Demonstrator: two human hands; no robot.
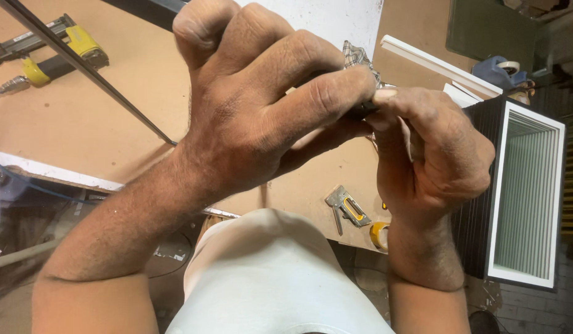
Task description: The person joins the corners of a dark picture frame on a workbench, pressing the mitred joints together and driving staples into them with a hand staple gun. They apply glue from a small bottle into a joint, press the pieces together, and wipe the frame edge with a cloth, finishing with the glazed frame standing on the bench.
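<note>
My left hand (261, 105) and my right hand (435, 154) are raised close to the camera, fingertips meeting over a small dark object (362, 111). Both hands pinch it; most of it is hidden by the fingers, so I cannot tell what it is. A thin black strip (88, 68) runs diagonally from the top left down behind my left wrist. Below the hands lies the brown board workbench (113, 124).
A yellow and black nail gun (57, 46) with a hose lies at the far left of the bench. A hand stapler (347, 207) and a yellow tape roll (379, 235) sit near the front edge. A black-sided, white-framed box (521, 192) stands at the right. White trim strip (435, 62) lies behind.
</note>
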